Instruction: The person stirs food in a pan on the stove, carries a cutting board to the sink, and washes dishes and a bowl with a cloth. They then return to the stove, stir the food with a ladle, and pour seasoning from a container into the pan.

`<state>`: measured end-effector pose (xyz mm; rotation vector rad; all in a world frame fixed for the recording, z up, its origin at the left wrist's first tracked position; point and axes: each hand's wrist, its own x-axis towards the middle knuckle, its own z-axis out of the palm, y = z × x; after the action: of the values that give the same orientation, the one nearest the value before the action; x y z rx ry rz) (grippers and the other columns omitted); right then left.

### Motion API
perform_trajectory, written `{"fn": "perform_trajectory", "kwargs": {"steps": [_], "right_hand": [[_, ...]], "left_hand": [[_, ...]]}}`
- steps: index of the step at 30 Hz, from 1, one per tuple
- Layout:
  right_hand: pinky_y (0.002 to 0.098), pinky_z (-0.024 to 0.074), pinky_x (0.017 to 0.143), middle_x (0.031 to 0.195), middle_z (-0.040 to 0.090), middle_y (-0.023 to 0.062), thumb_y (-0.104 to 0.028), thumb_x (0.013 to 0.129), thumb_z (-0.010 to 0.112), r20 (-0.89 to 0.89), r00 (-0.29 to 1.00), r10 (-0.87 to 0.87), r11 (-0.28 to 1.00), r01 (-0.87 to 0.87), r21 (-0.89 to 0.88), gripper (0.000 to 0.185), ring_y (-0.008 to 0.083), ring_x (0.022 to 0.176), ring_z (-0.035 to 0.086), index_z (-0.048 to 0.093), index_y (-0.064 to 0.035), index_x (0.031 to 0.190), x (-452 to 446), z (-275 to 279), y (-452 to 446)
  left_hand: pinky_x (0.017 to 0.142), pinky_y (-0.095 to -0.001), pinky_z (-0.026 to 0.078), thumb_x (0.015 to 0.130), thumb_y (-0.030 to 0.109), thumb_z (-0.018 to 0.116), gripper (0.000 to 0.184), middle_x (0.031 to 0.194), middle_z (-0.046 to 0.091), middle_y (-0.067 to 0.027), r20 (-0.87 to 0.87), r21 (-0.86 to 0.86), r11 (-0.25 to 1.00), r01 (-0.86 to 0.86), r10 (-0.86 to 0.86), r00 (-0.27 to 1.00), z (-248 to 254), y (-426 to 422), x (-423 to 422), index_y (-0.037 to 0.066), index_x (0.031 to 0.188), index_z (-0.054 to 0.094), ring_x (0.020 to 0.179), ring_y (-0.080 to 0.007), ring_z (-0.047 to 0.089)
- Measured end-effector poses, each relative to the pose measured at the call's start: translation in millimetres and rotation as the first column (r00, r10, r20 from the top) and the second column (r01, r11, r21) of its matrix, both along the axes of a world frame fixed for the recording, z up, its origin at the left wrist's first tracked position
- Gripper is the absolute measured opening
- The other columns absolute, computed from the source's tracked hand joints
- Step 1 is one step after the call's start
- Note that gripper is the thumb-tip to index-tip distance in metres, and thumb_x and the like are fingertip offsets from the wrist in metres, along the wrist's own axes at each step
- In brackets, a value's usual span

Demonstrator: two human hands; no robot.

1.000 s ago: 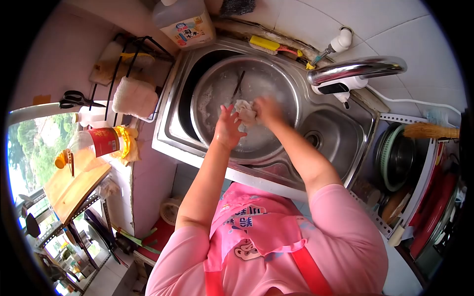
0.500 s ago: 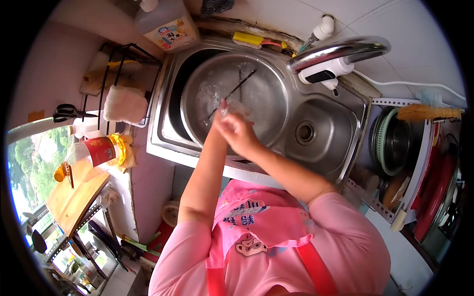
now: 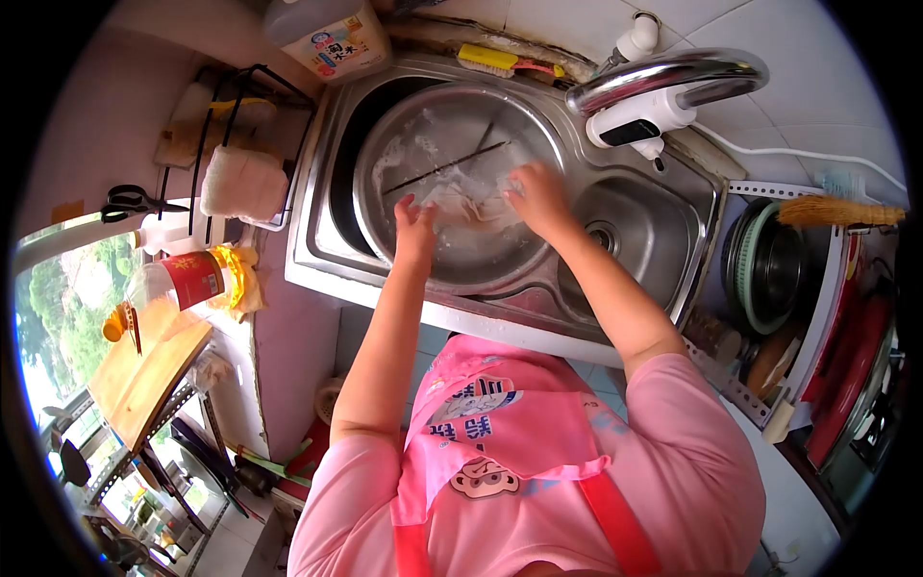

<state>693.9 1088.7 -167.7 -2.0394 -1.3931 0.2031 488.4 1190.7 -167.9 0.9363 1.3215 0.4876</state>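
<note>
While both hands are down inside the round metal basin [image 3: 481, 271], a thin whitish cloth [image 3: 469, 202] lies between them, wet and crumpled, in the shallow soapy water. The left hand [image 3: 415, 231] is at the left end of this cloth, with its fingers lightly bent and parted from the thumb, so it appears released. The right hand [image 3: 538, 199] is at the opposite end, its thumb and fingers close to the cloth edge; because it is blurred, I cannot tell whether it is grasping the fabric. Just beyond the cloth, a long dark stick [image 3: 444, 168] lies slantwise in the basin; a second dark line crosses near its upper end, but I cannot say if it is another stick.

The basin sits in the larger, left bowl of the steel sink [image 3: 310, 231], and the smaller bowl with the drain [image 3: 603, 237] is beside it on the right. Above this smaller bowl reaches the curved chrome faucet [image 3: 673, 72], which has a white unit with a dark display at its base. Behind the basin, a yellow-backed brush [image 3: 486, 58] rests on the back ledge, and a large labelled jug [image 3: 332, 46] stands at the left rear corner. On the left, a pale folded towel [image 3: 244, 183] hangs on a black rack, near black-handled scissors [image 3: 130, 203]. The person wears a pink apron [image 3: 519, 433].
</note>
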Motion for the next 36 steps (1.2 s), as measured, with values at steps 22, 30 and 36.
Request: {"fn": "perform_trajectory", "kwargs": {"steps": [22, 30, 36], "right_hand": [[0.0288, 0.0450, 0.062, 0.076, 0.063, 0.0039, -0.024, 0.083, 0.069, -0.708, 0.693, -0.135, 0.826, -0.316, -0.467, 0.021, 0.0139, 0.067, 0.058, 0.064, -0.0040, 0.086, 19, -36, 7], [0.0390, 0.0505, 0.077, 0.090, 0.067, 0.0102, -0.021, 0.070, 0.077, -0.386, 0.918, 0.094, 0.736, -0.325, -0.594, 0.024, 0.0296, 0.087, 0.064, 0.067, -0.0134, 0.091, -22, -60, 5], [0.0419, 0.0489, 0.073, 0.085, 0.063, 0.0108, -0.017, 0.077, 0.068, -0.214, 0.930, 0.299, 0.875, -0.357, -0.328, 0.011, 0.0327, 0.084, 0.062, 0.063, -0.0117, 0.085, -48, -48, 0]], "left_hand": [[0.087, -0.0529, 0.045, 0.088, 0.011, 0.043, 0.030, 0.112, 0.054, -0.0169, -0.822, 0.153, 0.315, 0.937, -0.486, 0.298, -60, -8, -15, 0.014, 0.118, 0.046, 0.102, -0.0398, 0.058], [0.092, -0.0602, 0.037, 0.088, 0.016, 0.047, 0.031, 0.121, 0.047, -0.0130, -0.852, 0.100, 0.156, 0.983, -0.497, 0.165, -44, -14, -28, 0.025, 0.114, 0.061, 0.112, -0.0338, 0.052], [0.092, -0.0557, 0.037, 0.090, 0.021, 0.049, 0.026, 0.118, 0.051, -0.0105, -0.874, 0.121, 0.131, 0.984, -0.456, 0.168, -42, -14, -24, 0.025, 0.108, 0.065, 0.111, -0.0297, 0.053]]}}
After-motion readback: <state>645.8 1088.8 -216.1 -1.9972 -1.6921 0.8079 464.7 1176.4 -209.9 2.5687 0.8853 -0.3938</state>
